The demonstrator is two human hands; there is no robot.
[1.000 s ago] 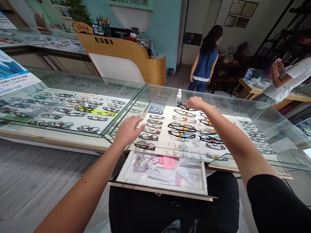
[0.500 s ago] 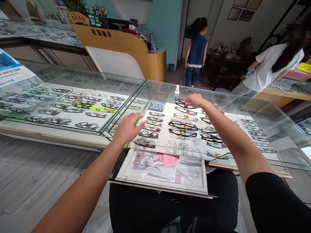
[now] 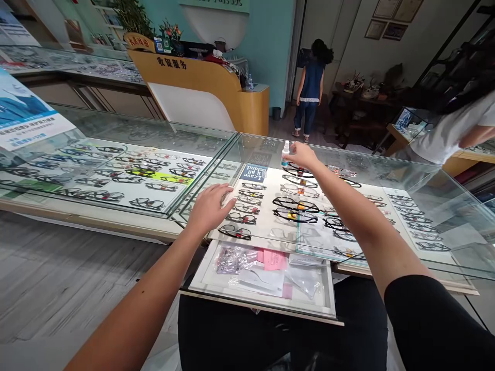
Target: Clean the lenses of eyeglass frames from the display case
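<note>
A small white spray bottle (image 3: 286, 146) with a blue-marked label stands upright on the glass counter, toward its far edge. My right hand (image 3: 302, 155) is at the bottle from the right, its thumb and fingers closed on it and covering part of it. On the left, my left hand (image 3: 211, 206) lies on the glass top with fingers outstretched, holding nothing. Beneath the glass, between my arms, are rows of eyeglasses (image 3: 296, 205), many with small coloured tags. A blue printed card (image 3: 254, 173) lies near them.
An open drawer (image 3: 263, 305) in front of my lap holds plastic bags and a pink slip (image 3: 274, 259). More eyeglasses fill the display case (image 3: 154, 206) to the left. A wooden cashier desk (image 3: 253, 111) stands beyond. Two people (image 3: 309, 85) are across the counter.
My right hand has moved left from above the eyeglasses to the spray bottle. My left hand stays on the glass. The person at right has moved farther right, and the view has tilted slightly.
</note>
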